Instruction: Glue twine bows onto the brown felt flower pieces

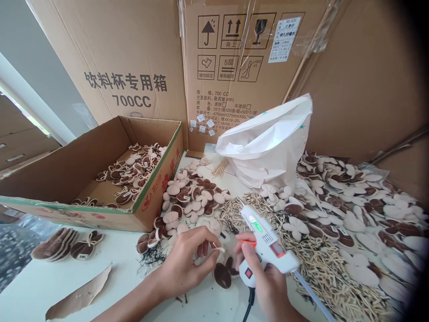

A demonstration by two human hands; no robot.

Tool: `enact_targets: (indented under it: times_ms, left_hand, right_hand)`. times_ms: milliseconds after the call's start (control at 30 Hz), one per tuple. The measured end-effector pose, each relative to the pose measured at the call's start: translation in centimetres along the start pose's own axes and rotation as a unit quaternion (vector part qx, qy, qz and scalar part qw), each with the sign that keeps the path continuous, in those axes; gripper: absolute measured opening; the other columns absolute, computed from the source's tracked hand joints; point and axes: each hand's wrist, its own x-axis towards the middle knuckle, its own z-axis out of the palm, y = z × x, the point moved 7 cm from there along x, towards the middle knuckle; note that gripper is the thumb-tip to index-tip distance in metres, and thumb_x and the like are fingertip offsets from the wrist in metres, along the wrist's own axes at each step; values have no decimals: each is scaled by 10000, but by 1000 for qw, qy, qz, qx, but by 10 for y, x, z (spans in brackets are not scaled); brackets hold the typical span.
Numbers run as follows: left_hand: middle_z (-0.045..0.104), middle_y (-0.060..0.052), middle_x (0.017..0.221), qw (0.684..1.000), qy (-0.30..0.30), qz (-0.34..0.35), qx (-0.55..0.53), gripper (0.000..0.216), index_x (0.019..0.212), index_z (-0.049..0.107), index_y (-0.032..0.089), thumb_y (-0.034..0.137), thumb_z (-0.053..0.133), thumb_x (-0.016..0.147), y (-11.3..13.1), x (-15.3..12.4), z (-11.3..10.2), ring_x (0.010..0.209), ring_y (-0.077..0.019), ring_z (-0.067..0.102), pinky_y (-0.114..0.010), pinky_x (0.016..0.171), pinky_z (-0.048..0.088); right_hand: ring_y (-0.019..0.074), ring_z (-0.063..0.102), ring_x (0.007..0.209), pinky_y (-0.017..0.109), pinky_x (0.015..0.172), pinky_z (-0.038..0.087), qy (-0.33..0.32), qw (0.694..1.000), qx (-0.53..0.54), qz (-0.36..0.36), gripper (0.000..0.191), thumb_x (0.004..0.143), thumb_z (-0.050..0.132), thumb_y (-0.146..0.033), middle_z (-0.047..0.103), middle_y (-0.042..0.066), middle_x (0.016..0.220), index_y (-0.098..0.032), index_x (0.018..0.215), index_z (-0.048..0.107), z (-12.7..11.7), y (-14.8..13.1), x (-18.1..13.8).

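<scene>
My right hand (259, 273) grips a white hot glue gun (264, 237) by its handle, the nozzle pointing up and away to the left. A clear glue stick (313, 295) sticks out of its back end. Between the thumb and fingers of my left hand (191, 255) is a short cream cord (219, 249), its shape mostly hidden. Just below and between both hands lies a brown plush piece (223, 273) with rounded lobes, on the white table. A heap of cream cord pieces (321, 259) spreads beside and beyond the glue gun.
An open cardboard box (161, 197) at left holds several brown plush pieces with cords. Loose plush pieces (197, 197) pile mid-table, with more (365, 214) at right. A white plastic bag (268, 152) stands behind. Stacked plush (55, 245) and torn cardboard (80, 293) lie left. Large cartons (134, 53) form the back.
</scene>
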Motion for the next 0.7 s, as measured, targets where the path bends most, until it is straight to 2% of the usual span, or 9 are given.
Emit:
enact_targets:
  times_ms: [300,433,533,700]
  left_hand:
    - [710,-25,821,996,-55,-59,-45,53,948,697,215,211,686,897,1,0,8,714,-169,624,-263,632,490]
    - [742,-35,849,988,-82,-80,-104,31,905,742,210,234,732,887,-1,-1,15,698,-157,622,-255,632,494]
    - [744,-29,788,979,-98,-99,-149,102,864,756,194,285,739,908,-5,-1,20,639,-137,600,-243,603,476]
    - [745,-42,795,962,-106,-134,-212,127,995,741,171,279,706,937,-10,-2,22,696,-147,643,-247,664,498]
  right_hand:
    - [154,555,599,280,528,439,-12,1000,19,19,319,953,647,-541,617,10,815,-230,1023,648,0,9,4]
    - [133,492,575,262,494,387,-8,999,1,40,319,948,658,-544,588,-11,788,-238,1031,621,-1,16,8]
    - [127,476,571,261,494,378,-10,999,3,51,320,945,663,-545,574,-19,794,-243,1038,618,1,16,9]
    - [121,443,559,261,492,361,-5,998,-5,59,344,926,684,-558,566,-26,765,-235,1026,623,2,17,10]
